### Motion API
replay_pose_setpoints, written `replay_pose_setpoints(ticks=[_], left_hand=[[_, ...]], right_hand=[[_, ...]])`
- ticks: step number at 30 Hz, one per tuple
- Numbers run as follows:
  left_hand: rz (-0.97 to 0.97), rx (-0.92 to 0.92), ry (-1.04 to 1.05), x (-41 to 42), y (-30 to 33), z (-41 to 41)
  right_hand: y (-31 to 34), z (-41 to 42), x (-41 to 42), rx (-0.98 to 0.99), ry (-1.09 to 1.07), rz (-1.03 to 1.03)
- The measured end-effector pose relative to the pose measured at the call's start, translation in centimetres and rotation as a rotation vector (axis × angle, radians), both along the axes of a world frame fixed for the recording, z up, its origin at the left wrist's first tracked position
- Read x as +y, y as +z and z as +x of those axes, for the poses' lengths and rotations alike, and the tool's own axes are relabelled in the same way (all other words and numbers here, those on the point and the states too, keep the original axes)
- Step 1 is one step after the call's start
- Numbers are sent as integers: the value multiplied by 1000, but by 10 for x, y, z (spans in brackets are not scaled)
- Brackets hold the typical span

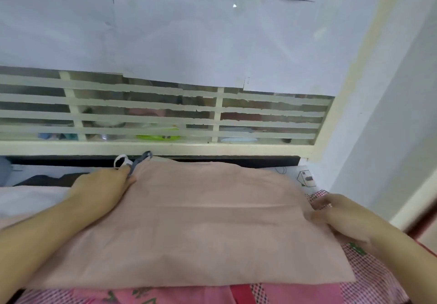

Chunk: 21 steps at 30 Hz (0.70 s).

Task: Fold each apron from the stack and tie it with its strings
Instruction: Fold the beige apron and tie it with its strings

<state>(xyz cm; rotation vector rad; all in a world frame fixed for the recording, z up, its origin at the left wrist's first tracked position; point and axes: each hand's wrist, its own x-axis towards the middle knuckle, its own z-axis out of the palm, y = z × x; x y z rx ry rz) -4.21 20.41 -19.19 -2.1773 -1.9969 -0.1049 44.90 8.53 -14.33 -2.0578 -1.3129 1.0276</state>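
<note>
A pale pink apron (201, 221) lies folded flat as a wide rectangle on top of a pink patterned cloth (369, 277). My left hand (101, 190) rests at the apron's far left corner, its fingertips pinching the grey and white strings (139, 159) that loop up there. My right hand (340, 216) holds the apron's right edge, fingers curled onto the fabric.
Straight ahead is a window with cream bars (165, 117), its upper part covered with white paper sheets (179, 34). A white wall and door frame (387, 124) stand at the right. A white printed box (305, 176) sits behind the apron's right corner.
</note>
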Motion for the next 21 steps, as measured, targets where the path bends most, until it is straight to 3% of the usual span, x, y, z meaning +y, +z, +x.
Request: replay_pose_setpoints(ticks=[2, 4, 8, 10, 11, 14, 17, 21], left_hand=[[9, -33, -4, -2, 0, 1], [1, -112, -30, -4, 4, 1], [-181, -362, -109, -20, 18, 4], [-248, -452, -115, -28, 23, 2], [-297, -496, -106, -36, 27, -2], [-419, -542, -68, -58, 40, -11], [-460, -431, -19, -82, 57, -25], [-538, -370, 91, -121, 75, -56]], right_hand=[[-4, 4, -15, -40, -28, 55], [-8, 10, -22, -209, -81, 145], [-12, 8, -26, -996, -28, 114], [-14, -17, -27, -1197, 42, 245], [-16, -38, -28, -1174, 84, 369], [-20, -112, -32, -808, 332, 648], [-44, -164, -39, -633, 616, 513], [-79, -172, -42, -751, 662, 328]])
